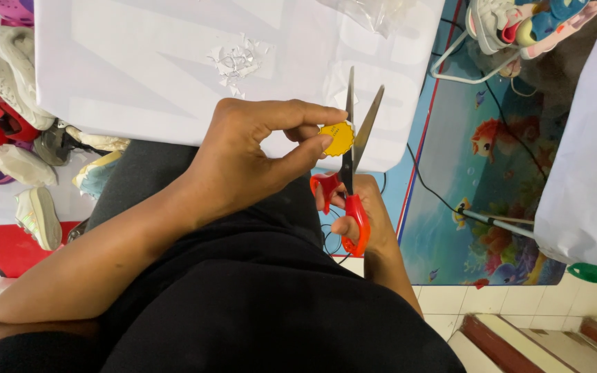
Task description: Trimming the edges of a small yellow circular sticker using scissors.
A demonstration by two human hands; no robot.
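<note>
In the middle of the frame, the right hand (361,214) has its grip closed around the red handles of the scissors (351,166), whose blades stand open. Just above, the left hand (257,155) pinches a small yellow disc (336,139) between the blades. Further up lies the white bench (174,76) with paper scraps (238,63).

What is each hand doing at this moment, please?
Left hand: closed, pinching a small yellow round sticker.
Right hand: closed through the handles of the red scissors, blades open.
</note>
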